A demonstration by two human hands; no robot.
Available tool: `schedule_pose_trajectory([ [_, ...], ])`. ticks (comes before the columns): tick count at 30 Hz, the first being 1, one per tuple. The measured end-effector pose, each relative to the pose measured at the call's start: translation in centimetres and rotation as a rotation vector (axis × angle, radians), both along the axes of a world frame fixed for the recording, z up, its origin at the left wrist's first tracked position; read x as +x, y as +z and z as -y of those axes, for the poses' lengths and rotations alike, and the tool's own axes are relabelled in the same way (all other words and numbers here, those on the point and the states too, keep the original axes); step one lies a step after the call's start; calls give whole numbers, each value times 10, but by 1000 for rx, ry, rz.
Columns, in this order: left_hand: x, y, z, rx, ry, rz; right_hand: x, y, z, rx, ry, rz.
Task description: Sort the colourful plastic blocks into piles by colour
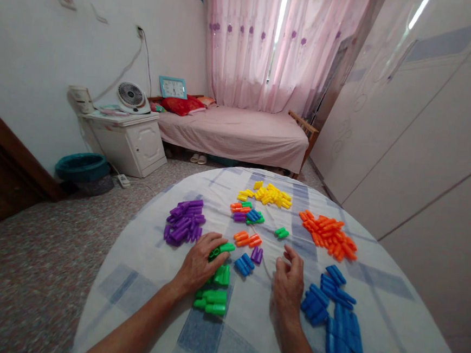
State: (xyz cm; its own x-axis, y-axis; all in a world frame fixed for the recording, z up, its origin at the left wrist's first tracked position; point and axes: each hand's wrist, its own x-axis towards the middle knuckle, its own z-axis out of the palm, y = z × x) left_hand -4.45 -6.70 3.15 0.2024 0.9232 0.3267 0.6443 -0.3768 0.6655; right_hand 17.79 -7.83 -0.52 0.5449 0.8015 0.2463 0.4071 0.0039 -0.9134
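My left hand (204, 261) is closed over green bullet-shaped plastic pieces (224, 248) at the far end of a green group; its fingers hide part of them. More green pieces (215, 301) lie nearer, by my left wrist. My right hand (288, 278) rests over the cloth with fingers loosely bent and apart, and nothing shows in it. Between the hands lie small sets of blue pieces (244, 264), purple pieces (257, 255) and orange pieces (247, 239). Ahead of my right hand is a green pair (282, 233).
Around the round table's checked cloth (135, 310) lie a purple pile (185, 221), a yellow pile (272, 194), an orange pile (329, 234) and blue pieces (341, 331). A mixed-colour cluster (252, 216) sits mid-table. Beyond stand a bed (239, 128) and a white cabinet (140, 144).
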Motion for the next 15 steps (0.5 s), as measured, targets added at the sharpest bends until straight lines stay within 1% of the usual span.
schedule_pose_trajectory([
  [6, -7, 8, 7, -74, -92, -14, 0, -5, -1, 22, 34, -8],
  [10, -9, 14, 8, -130, -165, -15, 0, -5, -1, 8, 49, 14],
  [15, -8, 16, 1, -150, -162, 9, -1, -1, 0, 13, 54, 23],
])
